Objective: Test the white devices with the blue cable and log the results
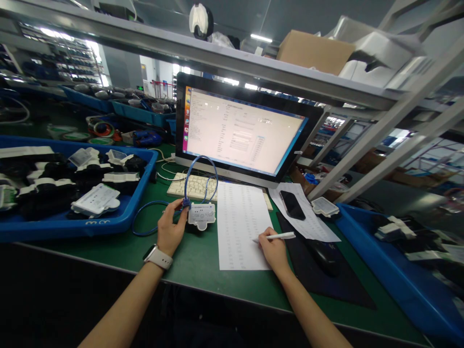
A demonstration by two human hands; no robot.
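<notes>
A lit monitor [242,130] fills the centre of the frame; at the left edge sits a blue tray [108,224] of black and white parts; a printed sheet [241,227] lies on the green bench at lower centre; the left hand [172,227] (a watch on its wrist) grips the left side of a white module [201,215] just left of the sheet, a blue cable [203,164] looping up from it; the right hand [273,251] is closed round a pen [277,236], its tip on the sheet's right edge.
</notes>
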